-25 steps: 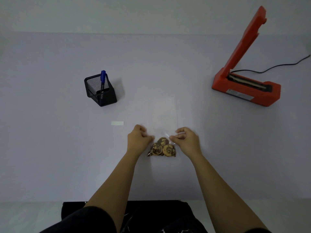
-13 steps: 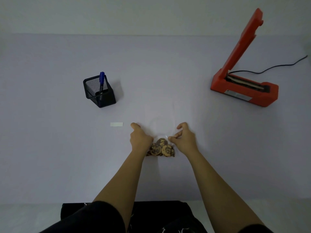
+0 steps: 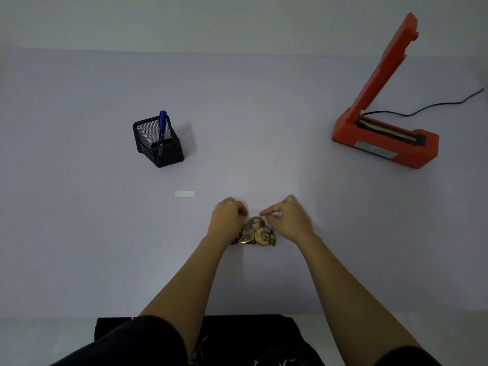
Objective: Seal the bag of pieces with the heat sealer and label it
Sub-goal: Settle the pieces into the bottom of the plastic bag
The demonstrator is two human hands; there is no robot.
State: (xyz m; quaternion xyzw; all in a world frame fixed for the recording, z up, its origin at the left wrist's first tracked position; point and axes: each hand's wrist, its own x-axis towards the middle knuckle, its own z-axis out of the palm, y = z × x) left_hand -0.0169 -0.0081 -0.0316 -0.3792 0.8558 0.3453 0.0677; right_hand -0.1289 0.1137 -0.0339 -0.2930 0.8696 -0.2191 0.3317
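Note:
A clear plastic bag [image 3: 260, 186] lies flat on the white table, its far part barely visible, with several brown patterned round pieces [image 3: 257, 232] bunched at its near end. My left hand [image 3: 227, 217] and my right hand [image 3: 289, 217] pinch the bag's film on either side, just above the pieces. The orange heat sealer [image 3: 383, 138] stands at the far right with its arm raised. A small white label [image 3: 184, 194] lies left of my hands. A blue marker [image 3: 161, 128] stands in a black mesh pen holder [image 3: 158, 143].
The sealer's black cable [image 3: 433, 104] runs off to the right edge. The table's near edge [image 3: 66, 317] is just in front of my dark-clothed lap.
Both hands have drawn closer together over the pieces, gathering the bag's film. The bag's far part has shifted and looks flatter than a second ago.

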